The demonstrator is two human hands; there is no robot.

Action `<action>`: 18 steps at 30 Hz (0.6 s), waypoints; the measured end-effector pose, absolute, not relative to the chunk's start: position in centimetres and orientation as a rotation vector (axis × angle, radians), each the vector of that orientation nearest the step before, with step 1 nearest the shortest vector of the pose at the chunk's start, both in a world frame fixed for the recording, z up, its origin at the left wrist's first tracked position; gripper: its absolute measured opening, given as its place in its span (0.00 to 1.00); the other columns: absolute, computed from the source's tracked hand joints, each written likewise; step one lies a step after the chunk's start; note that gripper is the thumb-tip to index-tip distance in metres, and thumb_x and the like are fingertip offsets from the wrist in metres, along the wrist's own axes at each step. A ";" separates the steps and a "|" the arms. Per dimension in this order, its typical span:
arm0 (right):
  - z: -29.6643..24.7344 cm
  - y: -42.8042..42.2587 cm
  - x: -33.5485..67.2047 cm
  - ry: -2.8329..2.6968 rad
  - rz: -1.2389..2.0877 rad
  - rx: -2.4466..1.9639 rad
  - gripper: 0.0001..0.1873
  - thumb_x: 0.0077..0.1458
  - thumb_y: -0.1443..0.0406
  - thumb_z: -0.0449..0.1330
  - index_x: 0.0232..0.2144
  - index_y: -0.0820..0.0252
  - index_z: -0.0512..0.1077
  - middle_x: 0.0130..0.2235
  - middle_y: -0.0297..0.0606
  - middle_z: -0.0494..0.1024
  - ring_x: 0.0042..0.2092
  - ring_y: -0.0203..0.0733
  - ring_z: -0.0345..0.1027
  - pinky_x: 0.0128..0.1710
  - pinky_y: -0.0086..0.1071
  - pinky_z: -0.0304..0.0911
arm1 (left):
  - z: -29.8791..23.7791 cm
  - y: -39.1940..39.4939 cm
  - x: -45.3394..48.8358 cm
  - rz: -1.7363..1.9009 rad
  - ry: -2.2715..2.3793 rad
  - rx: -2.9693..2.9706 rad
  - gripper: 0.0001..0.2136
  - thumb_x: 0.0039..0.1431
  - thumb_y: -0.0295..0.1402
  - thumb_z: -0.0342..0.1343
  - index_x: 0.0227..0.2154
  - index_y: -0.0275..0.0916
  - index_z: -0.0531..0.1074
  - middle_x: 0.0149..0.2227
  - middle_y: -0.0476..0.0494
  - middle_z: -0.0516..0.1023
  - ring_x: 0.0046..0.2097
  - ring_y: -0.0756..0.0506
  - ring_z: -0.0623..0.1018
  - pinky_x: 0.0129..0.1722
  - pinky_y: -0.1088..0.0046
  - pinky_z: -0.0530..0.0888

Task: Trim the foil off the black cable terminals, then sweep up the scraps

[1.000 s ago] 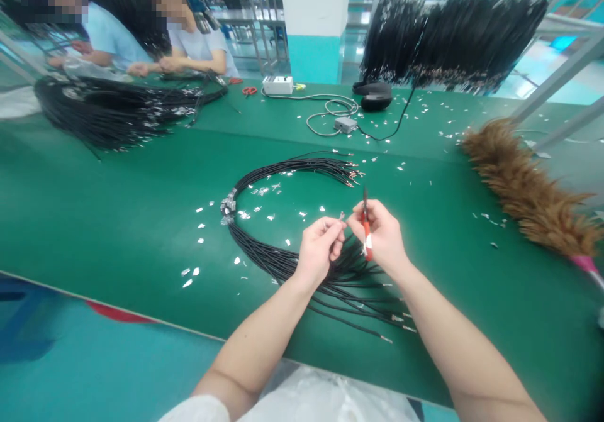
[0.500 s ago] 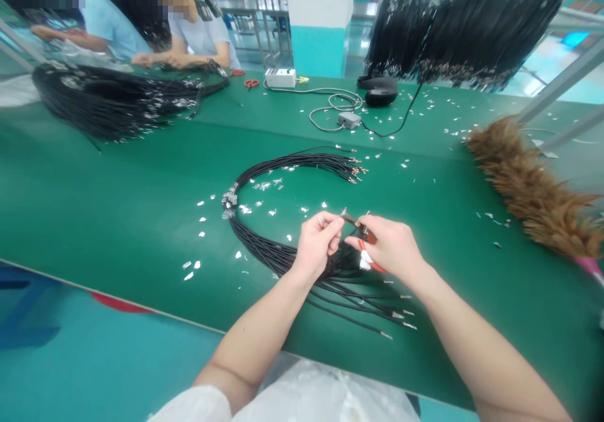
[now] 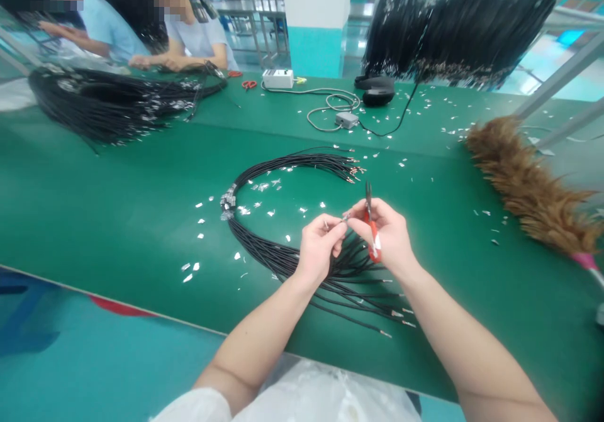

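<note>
My left hand [image 3: 321,241] is closed in a pinch on the end of a black cable, just above the front part of the bundle. My right hand [image 3: 385,230] has red-handled scissors [image 3: 372,230] tucked in it, their dark blades pointing up and away from the cable. Its thumb and a fingertip meet the same cable end [image 3: 346,219] at my left fingertips. A curved bundle of black cables [image 3: 264,246], wrapped with clear tape [image 3: 228,200] at its bend, lies beneath. Bare metal ends show at the far tips; my hands hide part of the near half.
White scraps litter the green table [image 3: 141,202]. A feather duster [image 3: 528,183] lies at right. Behind are a grey box with a cord [image 3: 346,120], a white box [image 3: 278,78], red-handled scissors [image 3: 249,85] and a large cable bundle [image 3: 94,104]. Two people sit at far left; cables hang at back right.
The scissors have swung from the cable end to point upward in my right hand. My right thumb and finger have come to the cable end beside my left fingertips.
</note>
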State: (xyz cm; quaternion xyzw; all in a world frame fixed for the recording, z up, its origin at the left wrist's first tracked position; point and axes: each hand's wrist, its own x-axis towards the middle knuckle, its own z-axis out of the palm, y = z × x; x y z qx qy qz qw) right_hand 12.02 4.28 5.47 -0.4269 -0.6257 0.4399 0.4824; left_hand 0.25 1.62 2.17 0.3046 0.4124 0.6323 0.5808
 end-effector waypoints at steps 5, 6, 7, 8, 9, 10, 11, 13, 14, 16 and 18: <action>5.9 4.1 11.2 -1.415 1.105 -1.025 0.09 0.43 0.67 0.61 0.27 0.59 0.64 0.26 0.30 0.70 0.28 0.33 0.66 0.33 0.30 0.63 | 2.3 1.3 0.4 1.439 0.933 0.689 0.09 0.45 0.35 0.60 0.24 0.35 0.67 0.18 0.54 0.66 0.16 0.58 0.61 0.13 0.82 0.55; 5.8 4.2 11.2 -1.411 1.117 -1.019 0.09 0.42 0.67 0.61 0.27 0.59 0.63 0.26 0.30 0.69 0.28 0.33 0.66 0.32 0.30 0.63 | 2.3 1.3 0.3 1.412 0.906 0.676 0.09 0.46 0.35 0.60 0.24 0.35 0.68 0.18 0.54 0.66 0.15 0.58 0.60 0.13 0.82 0.54; 5.8 4.2 11.4 -1.413 1.135 -1.014 0.09 0.42 0.67 0.61 0.27 0.59 0.63 0.25 0.29 0.69 0.28 0.33 0.66 0.32 0.30 0.63 | 2.4 1.3 0.2 1.373 0.871 0.666 0.09 0.47 0.35 0.59 0.24 0.34 0.68 0.18 0.53 0.66 0.15 0.59 0.60 0.13 0.82 0.53; 5.7 4.3 11.5 -1.422 1.159 -1.008 0.09 0.43 0.67 0.61 0.27 0.59 0.62 0.25 0.29 0.68 0.28 0.33 0.66 0.31 0.30 0.63 | 2.4 1.3 0.0 1.325 0.833 0.658 0.09 0.47 0.35 0.58 0.24 0.34 0.69 0.17 0.53 0.66 0.15 0.59 0.59 0.13 0.82 0.51; 5.7 4.4 11.6 -1.439 1.187 -1.001 0.10 0.43 0.67 0.61 0.27 0.58 0.62 0.24 0.29 0.68 0.28 0.33 0.66 0.31 0.30 0.63 | 2.4 1.3 -0.1 1.273 0.798 0.653 0.09 0.47 0.36 0.58 0.24 0.33 0.69 0.17 0.53 0.66 0.14 0.59 0.58 0.12 0.82 0.50; 5.5 4.6 11.8 -1.460 1.216 -0.990 0.10 0.43 0.66 0.61 0.27 0.58 0.61 0.24 0.29 0.68 0.28 0.33 0.66 0.31 0.30 0.63 | 2.4 1.3 -0.2 1.222 0.768 0.651 0.09 0.47 0.36 0.58 0.24 0.33 0.69 0.17 0.52 0.66 0.14 0.59 0.58 0.12 0.82 0.50; 5.4 4.8 11.9 -1.484 1.244 -0.978 0.10 0.43 0.66 0.60 0.27 0.58 0.61 0.25 0.29 0.69 0.27 0.33 0.66 0.31 0.30 0.63 | 2.5 1.4 -0.3 1.181 0.747 0.649 0.10 0.47 0.36 0.58 0.24 0.33 0.69 0.17 0.52 0.66 0.14 0.58 0.59 0.12 0.82 0.51; 4.9 5.1 12.2 -1.535 1.247 -0.976 0.10 0.44 0.66 0.60 0.28 0.58 0.61 0.25 0.29 0.69 0.27 0.33 0.65 0.30 0.30 0.62 | 2.5 1.5 -0.4 1.148 0.746 0.645 0.10 0.45 0.35 0.60 0.23 0.34 0.68 0.18 0.51 0.67 0.16 0.57 0.62 0.13 0.82 0.54; 4.7 5.1 12.3 -1.562 1.210 -0.992 0.09 0.44 0.66 0.60 0.28 0.58 0.61 0.25 0.29 0.69 0.26 0.32 0.64 0.30 0.29 0.62 | 2.4 1.5 -0.4 1.163 0.773 0.642 0.10 0.43 0.35 0.61 0.22 0.34 0.67 0.19 0.51 0.68 0.17 0.57 0.63 0.13 0.82 0.55; 4.4 5.0 12.3 -1.621 1.080 -1.039 0.07 0.45 0.67 0.58 0.28 0.58 0.62 0.24 0.29 0.67 0.26 0.32 0.62 0.29 0.28 0.60 | 2.2 1.7 -0.2 1.243 0.867 0.634 0.10 0.40 0.34 0.62 0.21 0.34 0.66 0.20 0.51 0.68 0.19 0.56 0.65 0.14 0.82 0.58; 4.4 4.6 12.2 -1.696 0.924 -1.072 0.05 0.46 0.68 0.57 0.28 0.57 0.63 0.26 0.30 0.68 0.27 0.33 0.62 0.30 0.28 0.60 | 1.9 1.8 0.1 1.340 0.966 0.643 0.11 0.39 0.32 0.63 0.20 0.34 0.66 0.19 0.52 0.68 0.19 0.56 0.65 0.15 0.81 0.61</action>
